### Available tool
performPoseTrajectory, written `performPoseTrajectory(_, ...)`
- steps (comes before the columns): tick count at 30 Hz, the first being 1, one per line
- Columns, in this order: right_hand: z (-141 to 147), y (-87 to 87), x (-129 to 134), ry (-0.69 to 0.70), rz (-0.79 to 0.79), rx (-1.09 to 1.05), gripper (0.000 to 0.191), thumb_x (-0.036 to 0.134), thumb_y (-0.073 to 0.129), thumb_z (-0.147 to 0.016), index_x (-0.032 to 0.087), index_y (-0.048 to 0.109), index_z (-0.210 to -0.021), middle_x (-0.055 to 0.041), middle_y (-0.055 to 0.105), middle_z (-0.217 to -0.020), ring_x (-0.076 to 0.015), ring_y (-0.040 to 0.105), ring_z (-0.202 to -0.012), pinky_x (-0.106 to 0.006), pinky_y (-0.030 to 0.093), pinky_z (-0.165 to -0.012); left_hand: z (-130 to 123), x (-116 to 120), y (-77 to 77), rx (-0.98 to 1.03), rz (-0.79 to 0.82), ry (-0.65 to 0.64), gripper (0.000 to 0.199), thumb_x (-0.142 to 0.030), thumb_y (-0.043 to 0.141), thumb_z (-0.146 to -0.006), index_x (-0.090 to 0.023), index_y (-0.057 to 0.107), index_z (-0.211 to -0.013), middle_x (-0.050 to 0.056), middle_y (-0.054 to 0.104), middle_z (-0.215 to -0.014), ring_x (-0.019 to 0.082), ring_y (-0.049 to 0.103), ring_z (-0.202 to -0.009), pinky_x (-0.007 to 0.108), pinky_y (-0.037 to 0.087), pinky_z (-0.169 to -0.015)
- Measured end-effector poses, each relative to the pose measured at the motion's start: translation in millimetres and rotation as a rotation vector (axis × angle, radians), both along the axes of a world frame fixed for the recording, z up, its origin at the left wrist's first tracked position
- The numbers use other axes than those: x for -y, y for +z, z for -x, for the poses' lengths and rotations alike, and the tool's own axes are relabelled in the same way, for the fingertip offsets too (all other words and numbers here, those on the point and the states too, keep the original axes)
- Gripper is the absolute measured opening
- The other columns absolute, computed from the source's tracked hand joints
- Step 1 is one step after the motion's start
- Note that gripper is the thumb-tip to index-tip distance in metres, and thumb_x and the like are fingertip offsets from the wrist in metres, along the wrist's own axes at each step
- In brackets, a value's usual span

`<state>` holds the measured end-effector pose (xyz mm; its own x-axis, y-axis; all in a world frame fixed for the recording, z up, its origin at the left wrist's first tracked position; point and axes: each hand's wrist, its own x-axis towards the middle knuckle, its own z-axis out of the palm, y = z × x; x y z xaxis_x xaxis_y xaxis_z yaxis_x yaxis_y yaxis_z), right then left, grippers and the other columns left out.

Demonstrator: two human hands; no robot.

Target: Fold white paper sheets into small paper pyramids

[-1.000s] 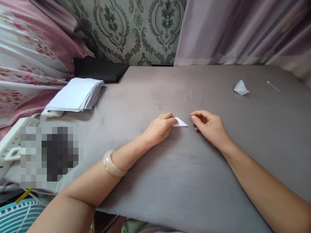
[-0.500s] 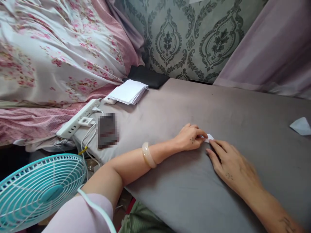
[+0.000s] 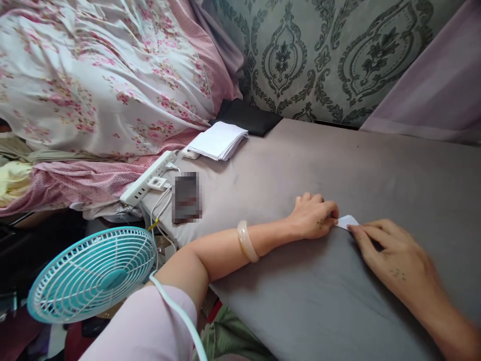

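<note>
A small folded piece of white paper (image 3: 346, 221) lies low over the grey cloth surface (image 3: 300, 165), between my two hands. My left hand (image 3: 313, 216), with fingers curled, pinches its left corner between thumb and forefinger. On the other side, the thumb and forefinger of my right hand (image 3: 396, 258) close on the paper's right end. The fingertips hide both ends of it. A pale bangle (image 3: 248, 241) circles my left wrist.
Back left, a stack of white paper sheets (image 3: 220, 140) lies near a black flat item (image 3: 251, 116). A blurred-out dark rectangle (image 3: 187, 198) sits beside a white power strip (image 3: 150, 176) with cables. A turquoise fan (image 3: 93, 278) stands at the left edge.
The view has swung left, so the scene sits farther right. My right hand has shifted from flatter, spread fingers to a pinch on the paper, and more of the paper shows.
</note>
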<state>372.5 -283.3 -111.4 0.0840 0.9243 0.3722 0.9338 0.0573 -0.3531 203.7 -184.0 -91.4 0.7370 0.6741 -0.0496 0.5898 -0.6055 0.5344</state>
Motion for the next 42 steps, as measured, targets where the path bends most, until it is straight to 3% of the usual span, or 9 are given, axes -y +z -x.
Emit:
performPoseTrajectory(3, -2.1, -4.7, -7.3, -0.080, -0.033, -0.116, 0.027, 0.046, 0.052, -0.088, 0.023, 0.067, -0.088, -0.0061, 0.066, -0.091, -0.0222, 0.062, -0.077, -0.039, 0.049, -0.071, -0.5, -2.1, -6.0, 0.042, -0.014, -0.041, 0.021, -0.027, 0.044, -0.093, -0.021, 0.061, -0.104, 0.009, 0.059, -0.113, 0.025, 0.046, -0.103, 0.041, 0.037, -0.087)
performPoseTrajectory(7, -2.5, -9.6, -3.9, -0.028, -0.028, 0.018, 0.033, 0.038, 0.046, -0.092, 0.020, 0.067, -0.109, -0.0131, 0.062, -0.110, -0.0291, 0.056, -0.101, -0.046, 0.046, -0.088, -1.6, -0.5, -10.0, 0.130, -0.012, -0.024, 0.016, -0.022, 0.048, -0.089, -0.020, 0.062, -0.096, 0.007, 0.063, -0.105, 0.024, 0.050, -0.102, 0.042, 0.036, -0.089)
performPoseTrajectory(14, 0.6, -2.0, 5.5, -0.020, 0.091, -0.184, 0.022, 0.035, 0.050, -0.090, 0.022, 0.064, -0.100, -0.0080, 0.064, -0.109, -0.0257, 0.055, -0.103, -0.044, 0.042, -0.091, -1.6, 6.7, 0.5, 0.223, 0.075, -0.044, 0.009, -0.018, 0.053, -0.078, -0.018, 0.060, -0.083, 0.004, 0.063, -0.086, 0.022, 0.053, -0.092, 0.040, 0.039, -0.089)
performPoseTrajectory(20, 2.8, 3.2, 7.3, 0.027, 0.095, -0.231, 0.014, 0.030, 0.049, -0.089, 0.023, 0.060, -0.092, -0.0063, 0.066, -0.100, -0.0237, 0.058, -0.095, -0.041, 0.042, -0.085, -1.4, 6.1, -2.8, 0.344, 0.199, -0.063, 0.016, -0.016, 0.056, -0.073, -0.017, 0.059, -0.088, 0.001, 0.059, -0.081, 0.014, 0.050, -0.076, 0.029, 0.042, -0.074)
performPoseTrajectory(25, 6.1, 6.8, 7.9, 0.043, 0.041, -0.485, 0.012, 0.029, 0.053, -0.086, 0.024, 0.059, -0.096, -0.0036, 0.069, -0.097, -0.0194, 0.063, -0.090, -0.035, 0.046, -0.081, -3.2, 7.3, -1.8, 0.471, 0.353, -0.101, 0.031, -0.026, 0.065, -0.074, -0.016, 0.060, -0.103, -0.001, 0.056, -0.081, 0.010, 0.045, -0.068, 0.024, 0.038, -0.064)
performPoseTrajectory(28, 9.1, 8.6, 7.2, 0.005, -0.027, -0.671, 0.026, 0.034, 0.061, -0.081, 0.024, 0.056, -0.104, -0.0036, 0.070, -0.095, -0.0188, 0.064, -0.089, -0.036, 0.048, -0.084, -4.6, 9.7, 1.3, 0.514, 0.443, -0.049, 0.030, -0.040, 0.067, -0.076, -0.015, 0.066, -0.092, -0.002, 0.054, -0.068, 0.009, 0.042, -0.060, 0.023, 0.034, -0.058)
performPoseTrajectory(31, 11.8, 13.2, 6.7, -0.019, -0.035, -0.900, 0.038, 0.040, 0.067, -0.077, 0.022, 0.057, -0.109, -0.0049, 0.071, -0.092, -0.0187, 0.065, -0.084, -0.037, 0.049, -0.083, -5.7, 11.6, 3.4, 0.648, 0.618, 0.045, 0.030, -0.043, 0.072, -0.072, -0.015, 0.067, -0.081, -0.001, 0.060, -0.068, 0.010, 0.050, -0.062, 0.024, 0.037, -0.062)
performPoseTrajectory(36, 14.4, 20.4, 7.7, 0.014, -0.037, -1.103, 0.030, 0.048, 0.067, -0.076, 0.020, 0.068, -0.087, -0.0035, 0.069, -0.083, -0.0172, 0.062, -0.082, -0.035, 0.048, -0.083, -6.9, 14.9, 4.7, 0.783, 0.824, 0.123, 0.028, -0.037, 0.080, -0.063, -0.014, 0.067, -0.071, 0.002, 0.067, -0.072, 0.012, 0.059, -0.068, 0.026, 0.043, -0.072)
performPoseTrajectory(42, 11.8, 22.0, 9.0, -0.024, -0.027, -1.095, 0.030, 0.049, 0.068, -0.073, 0.020, 0.067, -0.073, 0.0005, 0.061, -0.067, -0.0138, 0.054, -0.066, -0.030, 0.045, -0.069, -6.5, 21.6, 6.3, 0.728, 0.865, 0.129, 0.025, -0.036, 0.079, -0.064, -0.015, 0.066, -0.068, 0.001, 0.065, -0.067, 0.010, 0.055, -0.061, 0.025, 0.039, -0.062)
